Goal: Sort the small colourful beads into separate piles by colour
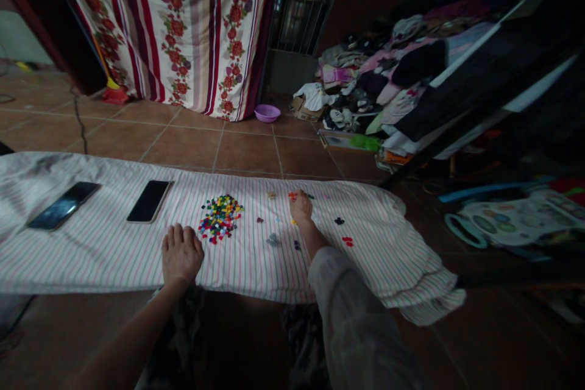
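My left hand (182, 254) lies flat on the striped cloth (109, 256), fingers spread a little, just left of a mixed pile of small coloured pieces (220, 217). Over the orange pieces (292, 196) is my right hand (301, 206), its fingers pressed together; what they hold, if anything, is too small to tell. Small single-colour groups lie around it: grey pieces (273, 240), dark purple pieces (297, 245), black pieces (339, 220), red pieces (348, 241), beige pieces (271, 195) and brown pieces (260, 220). A few yellow and green pieces show beside my right hand.
Two phones, one dark (64, 205) and one light-edged (149, 201), lie on the cloth at the left. Beyond it, a purple basin (267, 113) stands on the tiled floor by a floral curtain (196, 30). Heaped clothes (375, 73) fill the back right.
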`<state>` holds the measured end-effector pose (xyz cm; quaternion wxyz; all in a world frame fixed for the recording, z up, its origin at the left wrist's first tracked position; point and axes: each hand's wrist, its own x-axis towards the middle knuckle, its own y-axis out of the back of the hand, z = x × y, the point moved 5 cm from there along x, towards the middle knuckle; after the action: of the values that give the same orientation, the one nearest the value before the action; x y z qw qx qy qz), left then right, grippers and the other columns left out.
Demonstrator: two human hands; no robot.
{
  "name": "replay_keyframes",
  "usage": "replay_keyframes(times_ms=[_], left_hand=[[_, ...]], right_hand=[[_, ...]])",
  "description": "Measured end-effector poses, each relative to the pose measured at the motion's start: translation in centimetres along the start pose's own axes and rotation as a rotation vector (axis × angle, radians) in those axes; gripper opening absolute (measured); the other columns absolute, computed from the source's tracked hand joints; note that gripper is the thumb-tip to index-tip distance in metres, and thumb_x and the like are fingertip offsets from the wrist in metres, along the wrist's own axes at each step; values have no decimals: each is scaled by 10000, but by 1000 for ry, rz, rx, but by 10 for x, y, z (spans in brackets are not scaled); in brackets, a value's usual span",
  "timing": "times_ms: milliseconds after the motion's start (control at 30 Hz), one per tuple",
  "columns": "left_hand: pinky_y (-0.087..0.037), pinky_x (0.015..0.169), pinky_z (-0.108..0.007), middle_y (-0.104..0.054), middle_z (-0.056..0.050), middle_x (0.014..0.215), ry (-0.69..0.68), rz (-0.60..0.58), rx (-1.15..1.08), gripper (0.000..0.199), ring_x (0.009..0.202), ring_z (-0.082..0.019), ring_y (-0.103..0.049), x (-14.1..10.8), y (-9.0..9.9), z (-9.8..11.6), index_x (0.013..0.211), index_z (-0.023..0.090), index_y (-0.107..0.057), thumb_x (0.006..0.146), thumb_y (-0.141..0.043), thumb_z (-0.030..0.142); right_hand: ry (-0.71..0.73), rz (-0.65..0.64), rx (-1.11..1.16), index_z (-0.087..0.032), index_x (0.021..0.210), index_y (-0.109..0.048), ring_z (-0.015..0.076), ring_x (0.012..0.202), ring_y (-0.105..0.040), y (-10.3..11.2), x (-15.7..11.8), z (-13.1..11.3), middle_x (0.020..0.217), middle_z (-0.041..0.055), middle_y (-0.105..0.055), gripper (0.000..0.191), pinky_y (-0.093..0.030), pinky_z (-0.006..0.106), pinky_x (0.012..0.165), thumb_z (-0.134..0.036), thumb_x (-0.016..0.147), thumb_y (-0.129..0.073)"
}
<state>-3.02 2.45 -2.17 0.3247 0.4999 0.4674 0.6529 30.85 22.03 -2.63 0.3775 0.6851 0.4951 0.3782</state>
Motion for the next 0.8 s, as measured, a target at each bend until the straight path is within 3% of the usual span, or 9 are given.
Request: replay_keyframes(times_ms=[500,800], left_hand=[[-319,1057,-482,-512,-234,1309,6,-10,-3,403,1309,-350,-396,1,0,0,1126,71,-572,869,-345,283],[-315,1056,-491,-513,-228,1313,13,-2,-47,408,1318,-350,-386,1,-1,0,1132,81,-574,866,-346,290]], right_hand=[[62,113,78,-142,875,-592,221,941,-550,-5,6,4,901,111,-631,143,-417,312,846,-148,773,-493],[58,84,89,-159,850,-586,210,975,-528,-6,4,6,898,101,-611,127,-418,308,853,-136,778,-484]])
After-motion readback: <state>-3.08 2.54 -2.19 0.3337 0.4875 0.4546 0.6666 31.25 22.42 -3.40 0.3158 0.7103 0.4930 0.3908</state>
